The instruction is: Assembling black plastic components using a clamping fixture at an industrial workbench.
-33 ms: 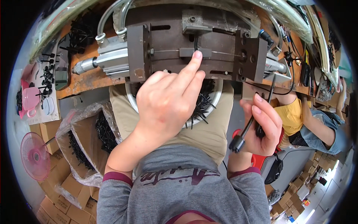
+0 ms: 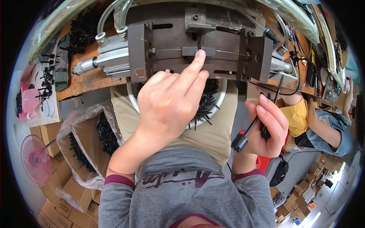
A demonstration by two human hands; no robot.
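Left hand (image 2: 165,100): is pointing its index finger, tip resting at the small grey block (image 2: 188,51).
Right hand (image 2: 274,131): is gripping a black rod (image 2: 251,127), its capped end jutting leftward past the fingers.
White tub (image 2: 221,100): is sitting below the left fingers, holding spiky black parts (image 2: 204,109).

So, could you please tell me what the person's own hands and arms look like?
The left hand and right hand are both ungloved, with no ring visible. The forearms are bare up to grey sleeves, which end in maroon cuffs.
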